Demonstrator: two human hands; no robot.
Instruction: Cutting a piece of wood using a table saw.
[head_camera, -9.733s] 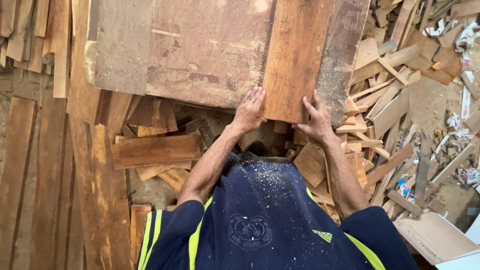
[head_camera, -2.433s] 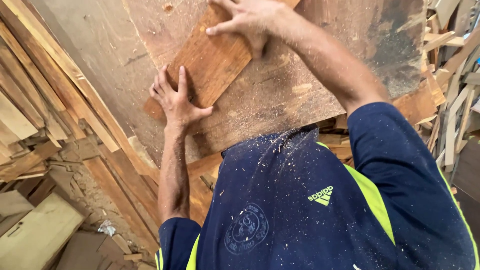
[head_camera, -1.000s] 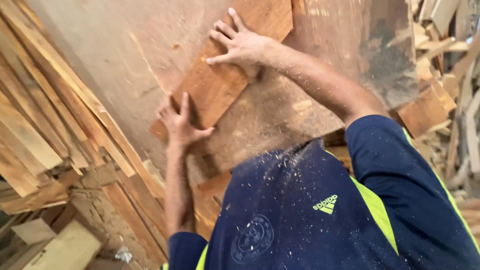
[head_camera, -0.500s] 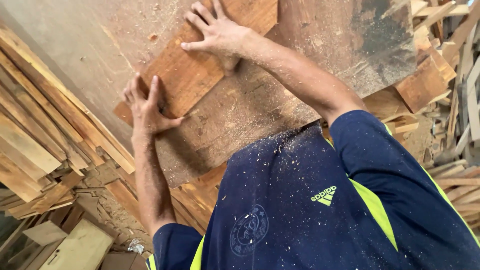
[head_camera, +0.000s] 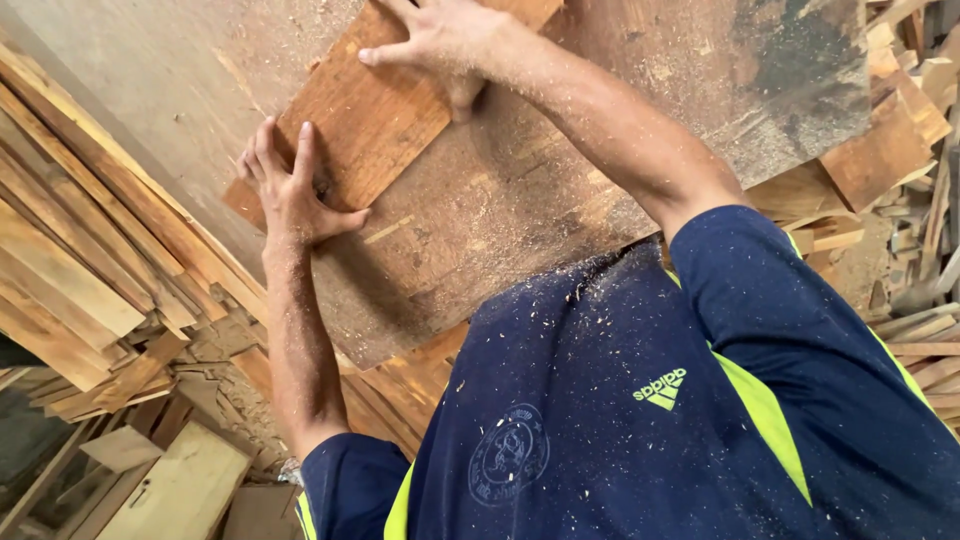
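Two hands press flat on one reddish-brown board (head_camera: 385, 115), and neither closes around it. The left hand (head_camera: 292, 192) has its fingers spread wide and straight, palm down on the board's lower end near the corner, thumb splayed out to the side over the surface beneath. The right hand (head_camera: 440, 40) lies higher up, near the top of the view, fingers also stretched open and flat, with the thumb pointing back along the plank; its fingertips run partly out of frame. With palms laid on like that, I judge the person is steadying or sliding the board rather than lifting it.

That board lies diagonally on a big worn sheet of panel (head_camera: 560, 190), grey and dusty toward the far left, darker and stained toward the upper right corner. Sawdust speckles the panel, both forearms and the front of the person's dark blue shirt with yellow-green stripes (head_camera: 640, 400).

Outward from there, long pale planks (head_camera: 70, 270) are stacked edge to edge along the left, running under the panel's rim. Offcuts and short scraps (head_camera: 890, 150) lie heaped at the right. No bin or box holds any of it; the wood sits in loose piles. At the lower left a pale flat piece (head_camera: 180, 490) lies low among more scrap.
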